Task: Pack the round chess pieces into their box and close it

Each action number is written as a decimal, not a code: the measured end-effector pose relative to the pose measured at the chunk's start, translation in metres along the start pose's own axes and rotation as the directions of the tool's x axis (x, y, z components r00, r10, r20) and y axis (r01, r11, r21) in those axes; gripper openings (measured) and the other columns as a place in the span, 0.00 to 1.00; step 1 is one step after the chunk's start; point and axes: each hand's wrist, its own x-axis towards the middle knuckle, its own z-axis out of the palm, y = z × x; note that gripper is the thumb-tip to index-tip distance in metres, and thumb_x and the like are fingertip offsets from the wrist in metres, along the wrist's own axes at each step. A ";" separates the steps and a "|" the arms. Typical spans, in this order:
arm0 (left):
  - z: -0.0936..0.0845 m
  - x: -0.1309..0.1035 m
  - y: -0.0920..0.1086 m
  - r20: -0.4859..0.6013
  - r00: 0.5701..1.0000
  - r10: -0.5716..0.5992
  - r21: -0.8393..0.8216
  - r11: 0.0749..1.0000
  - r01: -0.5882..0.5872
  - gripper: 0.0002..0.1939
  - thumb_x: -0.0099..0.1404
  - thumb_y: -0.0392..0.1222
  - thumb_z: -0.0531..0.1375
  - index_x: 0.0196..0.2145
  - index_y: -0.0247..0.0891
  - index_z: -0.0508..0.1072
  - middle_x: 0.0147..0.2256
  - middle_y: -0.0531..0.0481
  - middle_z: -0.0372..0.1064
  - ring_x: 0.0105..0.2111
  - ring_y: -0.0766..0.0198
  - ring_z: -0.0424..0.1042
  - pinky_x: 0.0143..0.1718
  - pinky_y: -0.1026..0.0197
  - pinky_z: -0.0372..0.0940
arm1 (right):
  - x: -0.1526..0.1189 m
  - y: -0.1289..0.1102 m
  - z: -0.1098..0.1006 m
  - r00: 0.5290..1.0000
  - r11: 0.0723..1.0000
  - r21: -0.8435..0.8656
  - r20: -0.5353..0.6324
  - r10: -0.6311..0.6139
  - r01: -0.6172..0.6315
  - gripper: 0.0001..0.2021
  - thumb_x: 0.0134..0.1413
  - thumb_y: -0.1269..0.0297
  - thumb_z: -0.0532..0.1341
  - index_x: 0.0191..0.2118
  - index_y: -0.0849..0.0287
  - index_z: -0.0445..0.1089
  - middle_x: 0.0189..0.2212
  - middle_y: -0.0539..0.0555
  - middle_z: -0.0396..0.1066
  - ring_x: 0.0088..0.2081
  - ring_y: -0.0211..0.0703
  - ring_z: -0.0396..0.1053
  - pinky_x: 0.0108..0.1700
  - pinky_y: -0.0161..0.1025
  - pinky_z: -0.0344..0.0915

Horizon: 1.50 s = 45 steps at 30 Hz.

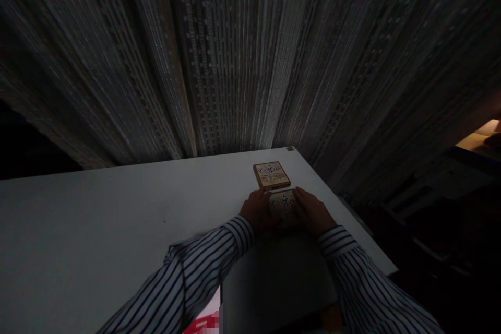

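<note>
A flat patterned box with a light top and dark figures lies between my two hands near the right end of the white table. My left hand grips its left side, and my right hand holds the right side. Just beyond it, a similar box with brown edges rests flat on the table, close to the far edge of the held one. The near part of the held box is in shadow, and some fingertips are hard to make out.
The white table stretches off to the left. Behind it hangs a dark striped curtain. A small dark label marks the far right corner. Part of a lit pink and red surface shows at the bottom, below my left sleeve.
</note>
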 end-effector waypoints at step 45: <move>0.010 -0.024 0.011 0.110 0.994 -0.009 0.154 0.988 -0.008 0.36 0.59 0.62 0.51 0.58 0.36 0.57 0.50 0.37 0.66 0.47 0.46 0.67 0.46 0.49 0.64 | -0.059 0.030 0.006 0.982 0.977 -0.095 0.001 -0.190 0.189 0.25 0.56 0.62 0.55 0.60 0.57 0.57 0.55 0.62 0.64 0.54 0.53 0.64 0.51 0.53 0.64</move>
